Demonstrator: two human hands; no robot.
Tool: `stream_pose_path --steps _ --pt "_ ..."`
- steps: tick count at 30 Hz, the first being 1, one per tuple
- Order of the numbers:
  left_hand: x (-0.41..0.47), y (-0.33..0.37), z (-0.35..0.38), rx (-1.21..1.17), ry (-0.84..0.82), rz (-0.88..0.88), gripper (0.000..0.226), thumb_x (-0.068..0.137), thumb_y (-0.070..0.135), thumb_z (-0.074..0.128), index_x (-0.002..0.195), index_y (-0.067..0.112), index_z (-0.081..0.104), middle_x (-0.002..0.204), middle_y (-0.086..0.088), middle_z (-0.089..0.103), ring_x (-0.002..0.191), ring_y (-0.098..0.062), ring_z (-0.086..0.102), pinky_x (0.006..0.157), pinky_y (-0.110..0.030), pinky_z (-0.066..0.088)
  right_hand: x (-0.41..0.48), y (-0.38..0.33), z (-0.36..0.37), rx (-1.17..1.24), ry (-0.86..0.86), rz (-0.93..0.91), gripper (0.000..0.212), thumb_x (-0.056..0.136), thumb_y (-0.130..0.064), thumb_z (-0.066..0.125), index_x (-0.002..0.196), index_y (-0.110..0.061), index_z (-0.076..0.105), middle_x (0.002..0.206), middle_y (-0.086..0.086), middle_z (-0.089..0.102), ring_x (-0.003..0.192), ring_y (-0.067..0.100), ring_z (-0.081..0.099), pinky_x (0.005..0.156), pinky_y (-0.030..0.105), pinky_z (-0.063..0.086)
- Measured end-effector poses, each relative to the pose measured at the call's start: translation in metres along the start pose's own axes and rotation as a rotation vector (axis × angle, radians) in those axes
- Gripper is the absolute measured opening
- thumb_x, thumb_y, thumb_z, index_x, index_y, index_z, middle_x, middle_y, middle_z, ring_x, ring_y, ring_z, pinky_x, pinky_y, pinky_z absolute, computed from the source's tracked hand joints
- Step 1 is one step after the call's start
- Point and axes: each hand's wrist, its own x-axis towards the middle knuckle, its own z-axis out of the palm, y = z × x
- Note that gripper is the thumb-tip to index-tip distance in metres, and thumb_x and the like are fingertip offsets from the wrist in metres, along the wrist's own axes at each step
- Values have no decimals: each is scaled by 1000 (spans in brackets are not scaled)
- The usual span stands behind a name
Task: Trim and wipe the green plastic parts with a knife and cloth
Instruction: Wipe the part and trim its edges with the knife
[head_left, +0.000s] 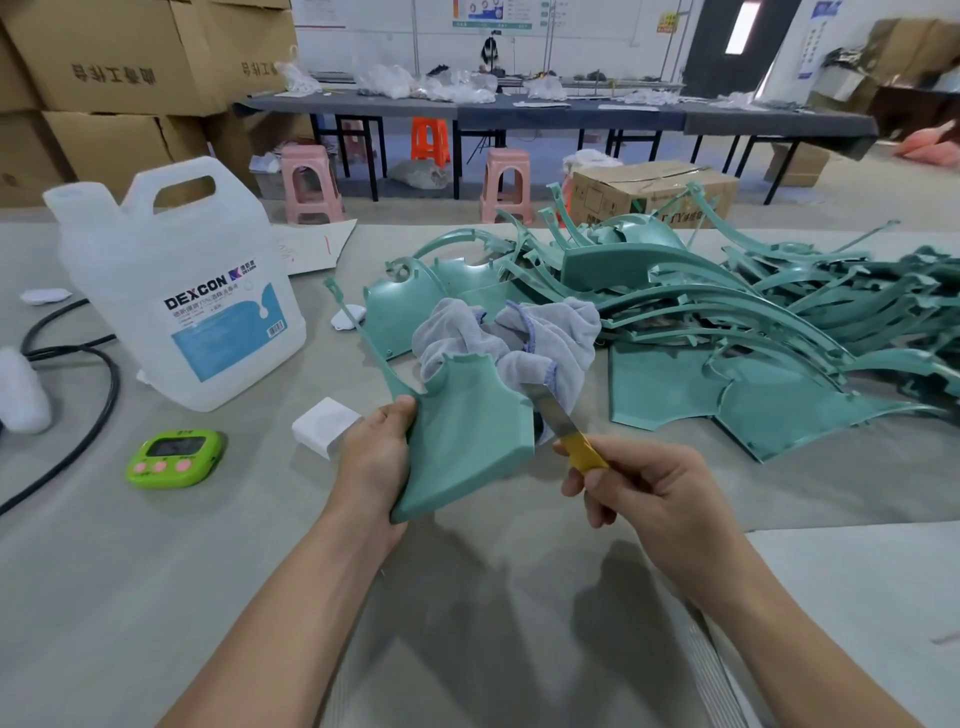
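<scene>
My left hand (375, 462) grips a green plastic part (467, 441) by its left edge and holds it above the table; a thin curved arm of the part rises up and to the left. My right hand (644, 499) holds a knife (566, 428) with a yellow handle, and its metal blade lies against the part's right edge. A grey cloth (519, 338) sits crumpled just behind the held part. A big heap of green plastic parts (727, 322) spreads over the table to the right.
A white DEXCON jug (182, 296) stands at the left, with a green timer (176, 458) and a small white block (324, 426) in front of it. A black cable (78, 405) loops at the far left. Stools, boxes and long tables stand behind.
</scene>
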Motion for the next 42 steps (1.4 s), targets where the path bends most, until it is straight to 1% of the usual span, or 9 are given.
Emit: stream_pose_path --steps 5,9,16,19,23,29,32,37,42 --pt "-1 -1 0 1 49 17 20 99 27 60 99 9 69 93 -10 73 82 -23 68 72 -35 52 -4 -4 -7 -108 -4 -4 38 88 -6 58 103 -34 80 83 8 73 61 20 61 60 32 52" --pt "-2 -1 -2 -16 72 24 19 99 26 60 90 11 68 87 -8 71 79 -22 66 69 -33 50 -7 -5 -10 -117 -32 5 37 88 -5 61 99 -34 81 84 8 75 64 17 63 64 28 54" --pt "-1 0 -1 -46 108 40 16 98 21 60 84 13 64 80 -5 71 69 -18 67 60 -29 52 -6 1 -10 -107 -67 109 55 91 18 59 94 -31 83 82 10 76 65 15 63 67 26 53" --pt "-2 0 2 -140 36 23 9 99 11 60 92 9 65 80 -5 76 64 -15 73 50 -26 55 -3 0 -7 -78 10 88 53 90 18 61 91 -30 83 81 9 76 63 15 62 64 23 53" --pt "-4 -2 13 -180 -104 -9 18 98 1 55 105 8 70 89 -2 79 71 -12 75 54 -24 58 1 2 -5 -68 158 50 45 90 16 62 91 -24 82 78 11 73 61 18 62 60 25 51" --pt "-8 -2 15 -277 -188 -68 25 96 -6 53 100 9 72 98 -7 79 80 -18 77 62 -33 64 7 7 -12 -101 400 57 47 94 9 62 89 -35 80 76 2 74 58 13 62 57 22 51" --pt "-11 0 16 -287 -229 -93 24 96 -6 51 101 8 71 96 -7 79 79 -19 77 63 -34 64 10 10 -14 -161 447 54 47 95 6 62 86 -37 79 79 0 74 61 16 65 61 28 53" --pt "-13 1 13 -301 -248 -137 21 98 -4 50 104 5 68 94 -9 79 75 -19 77 64 -36 62 6 11 -5 -250 411 78 44 96 4 61 92 -37 75 83 -1 75 67 18 68 67 38 54" --pt "-16 3 12 -341 -239 -170 16 99 -4 50 100 2 65 85 -9 78 68 -20 76 59 -32 60 -7 3 15 -379 270 30 48 95 -7 69 99 -55 71 84 -5 73 72 19 67 71 36 57"
